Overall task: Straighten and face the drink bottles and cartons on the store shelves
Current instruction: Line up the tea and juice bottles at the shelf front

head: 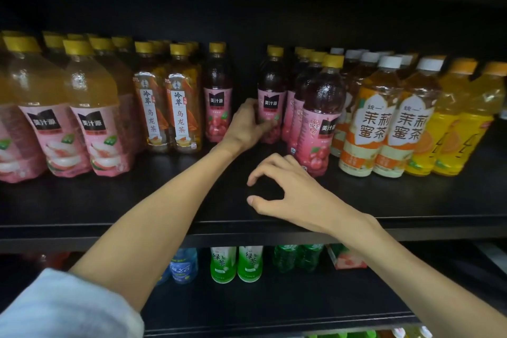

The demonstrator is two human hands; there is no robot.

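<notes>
On the black upper shelf [137,200] stand rows of drink bottles. My left hand [248,125] grips a dark red cherry-juice bottle with a pink label [270,85], set back on the shelf. A like bottle [218,90] stands alone just left of it. Another row of the same drink [319,118] runs forward on the right, its front label turned sideways. My right hand [285,186] hovers over the bare shelf in front of that row, fingers curled, thumb and forefinger apart, holding nothing.
Large peach-label bottles [82,107] and oolong tea bottles [178,99] fill the left. Jasmine tea [384,118] and orange drink bottles [452,123] fill the right. On the lower shelf stand green tea bottles [236,263], water bottles [182,266] and a carton [345,258].
</notes>
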